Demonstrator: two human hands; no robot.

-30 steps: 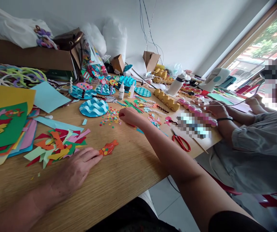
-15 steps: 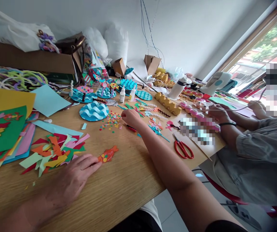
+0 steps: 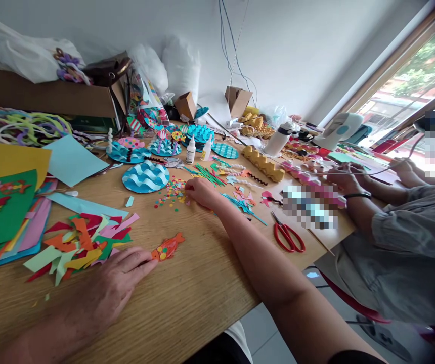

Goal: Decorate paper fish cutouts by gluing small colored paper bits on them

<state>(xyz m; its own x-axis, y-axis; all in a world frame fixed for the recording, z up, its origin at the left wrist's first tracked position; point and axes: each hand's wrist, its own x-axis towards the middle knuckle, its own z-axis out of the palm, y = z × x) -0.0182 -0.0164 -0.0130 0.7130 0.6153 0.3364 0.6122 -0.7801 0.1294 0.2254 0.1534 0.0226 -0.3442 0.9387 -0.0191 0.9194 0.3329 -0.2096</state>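
An orange paper fish (image 3: 169, 247) with coloured dots on it lies on the table. The fingertips of my left hand (image 3: 121, 275) are closed on its head end. My right hand (image 3: 200, 192) is over the right edge of a scatter of small coloured paper dots (image 3: 174, 194). Its fingers are curled together, and whatever is between them is too small to make out. Left of the fish is a heap of coloured paper scraps (image 3: 84, 242). A round blue piece with wavy paper strips (image 3: 145, 177) sits behind the dots.
Red-handled scissors (image 3: 289, 237) and a thin stick (image 3: 321, 241) lie to the right. Glue bottles (image 3: 190, 151) stand at the back. Coloured paper sheets (image 3: 5, 202) are stacked at left. On the right a co-worker (image 3: 410, 217) handles a cord near egg-carton strips (image 3: 263, 163).
My right hand has come slightly down and left, lower over the paper dots. My left hand stays on the fish. The view has shifted a little.
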